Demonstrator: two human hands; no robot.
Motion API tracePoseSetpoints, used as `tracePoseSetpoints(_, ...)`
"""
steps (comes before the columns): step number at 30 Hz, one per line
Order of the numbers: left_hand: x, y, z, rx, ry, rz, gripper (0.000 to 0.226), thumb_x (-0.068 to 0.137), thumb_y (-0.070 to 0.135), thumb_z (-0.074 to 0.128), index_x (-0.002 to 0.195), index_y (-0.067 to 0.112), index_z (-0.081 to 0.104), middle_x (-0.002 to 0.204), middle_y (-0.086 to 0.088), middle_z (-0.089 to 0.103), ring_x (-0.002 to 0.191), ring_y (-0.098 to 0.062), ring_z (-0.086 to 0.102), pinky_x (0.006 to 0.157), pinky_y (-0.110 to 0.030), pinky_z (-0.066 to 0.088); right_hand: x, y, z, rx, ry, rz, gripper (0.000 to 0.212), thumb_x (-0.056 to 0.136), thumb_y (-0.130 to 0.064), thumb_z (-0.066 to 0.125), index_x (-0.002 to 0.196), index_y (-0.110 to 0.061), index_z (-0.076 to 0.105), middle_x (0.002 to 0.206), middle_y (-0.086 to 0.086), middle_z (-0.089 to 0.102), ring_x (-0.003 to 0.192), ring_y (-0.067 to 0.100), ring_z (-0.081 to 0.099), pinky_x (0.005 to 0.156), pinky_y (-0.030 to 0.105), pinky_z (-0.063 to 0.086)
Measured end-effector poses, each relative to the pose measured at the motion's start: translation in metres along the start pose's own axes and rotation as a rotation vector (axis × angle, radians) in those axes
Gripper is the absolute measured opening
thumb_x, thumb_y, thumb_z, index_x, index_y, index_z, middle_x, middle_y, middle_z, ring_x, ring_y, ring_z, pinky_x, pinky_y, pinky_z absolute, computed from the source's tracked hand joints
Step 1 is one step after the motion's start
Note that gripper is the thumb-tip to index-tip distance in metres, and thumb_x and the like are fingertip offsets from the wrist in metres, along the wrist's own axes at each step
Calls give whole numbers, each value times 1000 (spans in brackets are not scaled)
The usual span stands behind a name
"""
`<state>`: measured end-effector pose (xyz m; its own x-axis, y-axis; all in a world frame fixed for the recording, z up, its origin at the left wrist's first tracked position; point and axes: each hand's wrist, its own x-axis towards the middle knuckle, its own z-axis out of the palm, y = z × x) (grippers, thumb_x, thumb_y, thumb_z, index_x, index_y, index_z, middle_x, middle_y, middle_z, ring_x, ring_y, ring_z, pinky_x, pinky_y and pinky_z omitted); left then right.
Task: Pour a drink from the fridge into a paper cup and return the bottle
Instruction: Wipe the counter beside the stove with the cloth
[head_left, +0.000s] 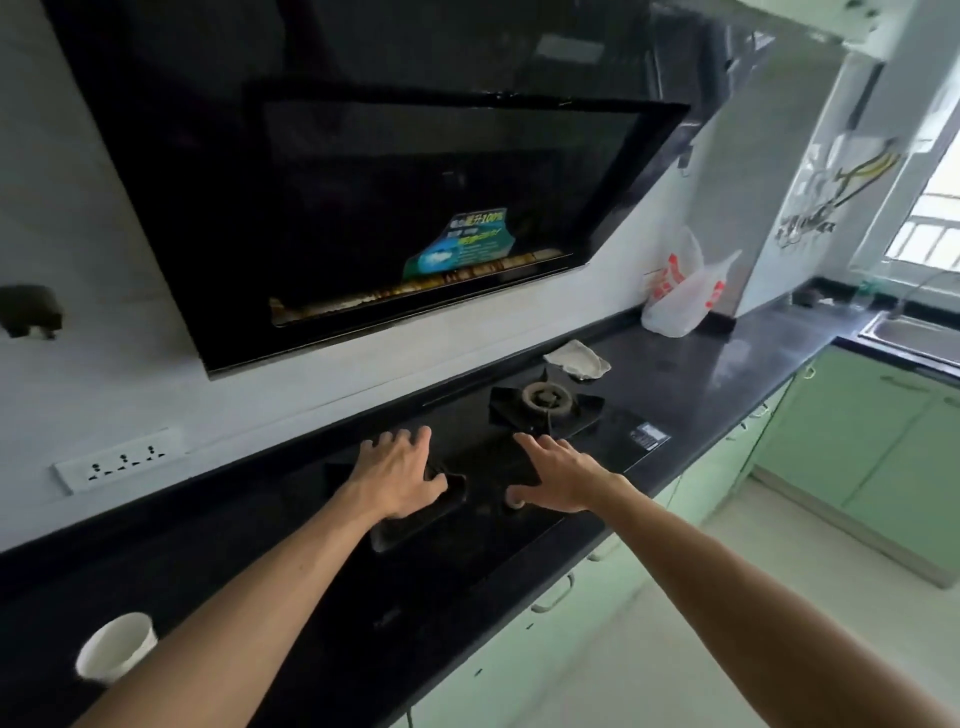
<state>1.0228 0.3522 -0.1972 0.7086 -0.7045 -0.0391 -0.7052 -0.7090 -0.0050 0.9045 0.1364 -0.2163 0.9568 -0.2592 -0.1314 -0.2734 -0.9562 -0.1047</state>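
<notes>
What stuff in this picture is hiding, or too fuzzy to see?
All in the head view:
- Fridge and bottle: not in the frame at all.
- Paper cup: its inside does not show, so full or empty cannot be told.
- Near burner grate: mostly covered by the left hand.
- Hood sticker: print too blurred to read.
- Sink: cut off by the right edge.

It was a home kitchen. A black range hood (395, 208) hung above a gas hob (543, 400) in the dark counter (753, 353). Green cabinets (857, 415) stood below, with a sink (909, 332) at the far end.
</notes>
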Motion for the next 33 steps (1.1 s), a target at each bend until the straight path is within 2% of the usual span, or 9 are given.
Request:
tracePoseSetpoints(7,18,114,-4,10,-2,88,71,92,59,44,143,12,32,141,-14,49,129,-33,47,103,-48,39,-66,95,-8,8,69,95,85,89,-62,53,154,-26,11,145,9,40,132,34,40,96,50,46)
tracePoseSetpoints(15,58,240,-12,17,-25,280,68,92,57,44,142,13,33,141,-14,47,130,-33,45,104,-50,38,-144,197,-17,37,216,261,76,94,-52,54,153,-19,20,143,11,47,124,31,49,93,46,50)
tracePoseSetpoints(21,97,311,-3,36,-53,406,70,92,58,44,144,13,32,140,-12,48,131,-33,44,105,-50,37,-180,264,-17,45,193,440,81,93,-53,55,153,-14,18,138,13,49,124,33,49,95,47,49)
tracePoseSetpoints(33,212,404,4,33,-76,604,64,92,55,44,140,14,36,136,-12,50,125,-32,48,102,-48,39,-166,372,-22,61,109,684,88,91,-57,55,156,-17,10,155,10,32,137,34,37,103,49,44)
